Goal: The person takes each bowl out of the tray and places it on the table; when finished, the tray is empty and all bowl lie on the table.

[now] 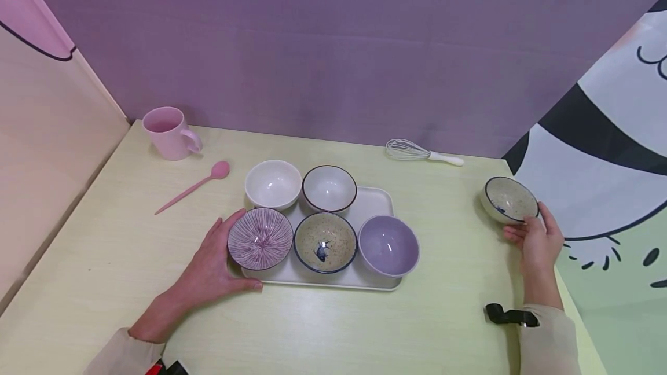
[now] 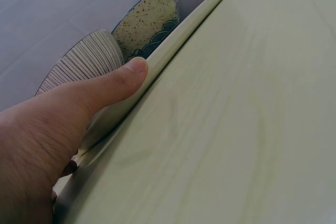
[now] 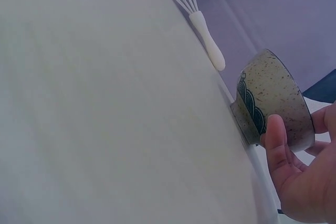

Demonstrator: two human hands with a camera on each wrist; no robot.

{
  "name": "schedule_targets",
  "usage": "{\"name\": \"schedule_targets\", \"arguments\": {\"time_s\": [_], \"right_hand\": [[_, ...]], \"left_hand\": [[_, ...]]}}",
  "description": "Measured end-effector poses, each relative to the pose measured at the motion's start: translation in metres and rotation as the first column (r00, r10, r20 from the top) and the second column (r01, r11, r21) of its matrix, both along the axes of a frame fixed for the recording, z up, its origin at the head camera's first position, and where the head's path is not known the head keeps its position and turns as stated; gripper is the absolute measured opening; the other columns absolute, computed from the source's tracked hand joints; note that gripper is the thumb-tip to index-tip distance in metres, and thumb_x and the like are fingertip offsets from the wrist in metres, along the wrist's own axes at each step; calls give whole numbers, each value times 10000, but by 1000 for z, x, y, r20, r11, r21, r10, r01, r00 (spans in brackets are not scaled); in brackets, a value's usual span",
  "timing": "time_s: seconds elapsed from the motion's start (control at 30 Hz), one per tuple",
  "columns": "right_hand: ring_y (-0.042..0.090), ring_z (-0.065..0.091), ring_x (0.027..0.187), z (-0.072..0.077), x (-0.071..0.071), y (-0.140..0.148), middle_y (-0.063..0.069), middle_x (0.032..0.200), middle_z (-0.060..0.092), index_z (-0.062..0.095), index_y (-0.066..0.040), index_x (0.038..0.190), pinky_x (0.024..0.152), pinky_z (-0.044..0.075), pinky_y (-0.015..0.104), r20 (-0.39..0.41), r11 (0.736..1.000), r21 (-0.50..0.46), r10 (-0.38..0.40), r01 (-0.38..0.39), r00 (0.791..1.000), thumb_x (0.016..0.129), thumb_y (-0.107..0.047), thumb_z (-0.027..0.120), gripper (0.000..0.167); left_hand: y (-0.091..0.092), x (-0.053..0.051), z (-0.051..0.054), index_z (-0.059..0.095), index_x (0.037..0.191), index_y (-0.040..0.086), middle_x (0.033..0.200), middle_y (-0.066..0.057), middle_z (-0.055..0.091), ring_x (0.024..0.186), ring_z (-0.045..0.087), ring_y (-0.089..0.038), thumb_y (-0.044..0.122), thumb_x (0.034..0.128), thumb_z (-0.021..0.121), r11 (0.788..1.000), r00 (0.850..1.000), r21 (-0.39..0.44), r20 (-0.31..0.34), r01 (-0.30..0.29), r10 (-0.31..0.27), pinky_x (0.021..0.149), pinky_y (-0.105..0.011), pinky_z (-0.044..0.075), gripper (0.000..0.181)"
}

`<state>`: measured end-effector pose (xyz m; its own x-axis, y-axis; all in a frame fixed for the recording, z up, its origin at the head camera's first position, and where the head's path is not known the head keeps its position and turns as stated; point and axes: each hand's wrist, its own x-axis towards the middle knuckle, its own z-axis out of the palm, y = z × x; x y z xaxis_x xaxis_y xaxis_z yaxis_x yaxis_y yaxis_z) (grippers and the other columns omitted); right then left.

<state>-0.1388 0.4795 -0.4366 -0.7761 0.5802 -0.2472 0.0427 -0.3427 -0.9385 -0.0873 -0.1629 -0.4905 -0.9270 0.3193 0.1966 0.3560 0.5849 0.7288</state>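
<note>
My left hand point(image 1: 205, 265) holds the front left corner of the white tray point(image 1: 333, 279), fingers beside the purple-striped bowl point(image 1: 260, 239). The left wrist view shows the thumb point(image 2: 118, 82) lying along the tray's edge. At the table's right, my right hand point(image 1: 539, 245) grips a speckled bowl point(image 1: 510, 200) by its near side; in the right wrist view this bowl point(image 3: 275, 93) has its base at the table surface. On the tray are a speckled bowl with a blue fish point(image 1: 325, 242), a lilac bowl point(image 1: 388, 246) and a dark-rimmed white bowl point(image 1: 329, 188). A plain white bowl point(image 1: 273, 184) sits at its back left corner.
A pink mug point(image 1: 169, 135) and a pink spoon point(image 1: 200, 184) are at the back left of the table point(image 1: 312, 328). Near the back edge lies a white whisk point(image 1: 422, 154). A purple backdrop point(image 1: 323, 57) stands behind the table.
</note>
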Motion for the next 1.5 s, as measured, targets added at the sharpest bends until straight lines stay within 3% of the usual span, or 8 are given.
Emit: {"name": "schedule_targets", "arguments": {"time_s": [0.33, 0.73, 1.03, 1.33, 1.5], "right_hand": [[209, 704, 490, 5, -7, 3, 36, 903, 737, 350, -210, 1751, 475, 644, 298, -7, 998, -28, -47, 47, 999, 1140, -41, 434, 639], [164, 723, 533, 3, -6, 6, 19, 746, 738, 221, -288, 1789, 488, 640, 275, 81, 991, 119, 59, -69, 995, 1188, -167, 447, 653], [149, 744, 561, -3, -2, 13, -5, 765, 762, 116, -299, 1801, 497, 642, 267, 85, 977, 159, 129, -142, 988, 1200, -228, 455, 694], [158, 749, 579, 3, 5, 5, -15, 806, 768, 2, -315, 1798, 511, 649, 274, 108, 972, 163, 151, -167, 983, 1209, -256, 408, 718], [157, 746, 590, 6, 9, -2, -28, 831, 765, -79, -312, 1789, 530, 654, 271, 113, 959, 212, 165, -186, 980, 1206, -259, 414, 765]], "left_hand": [[1, -1, -1, 248, 1724, 34, 1696, -209, 444, 1589, 396, -440, 453, 594, 1104, 1000, 1000, -2, -8, 5, -5, 1405, -599, 124, 1478], [-1, -1, -2, 241, 1732, 50, 1687, -204, 456, 1593, 388, -439, 433, 584, 1112, 1000, 1000, 17, 10, 4, -4, 1409, -588, 108, 1490], [-1, 0, -2, 241, 1734, 57, 1706, -208, 435, 1614, 354, -457, 428, 585, 1112, 1000, 1000, 5, 22, -4, 4, 1395, -638, 121, 1488], [-1, 0, -1, 240, 1739, 78, 1701, -190, 443, 1607, 365, -442, 438, 590, 1112, 1000, 1000, 10, 24, -3, 3, 1401, -617, 119, 1486], [-1, 1, -1, 241, 1739, 79, 1698, -188, 446, 1603, 372, -436, 442, 592, 1110, 1000, 1000, 11, 22, -3, 3, 1407, -598, 115, 1484]]}}
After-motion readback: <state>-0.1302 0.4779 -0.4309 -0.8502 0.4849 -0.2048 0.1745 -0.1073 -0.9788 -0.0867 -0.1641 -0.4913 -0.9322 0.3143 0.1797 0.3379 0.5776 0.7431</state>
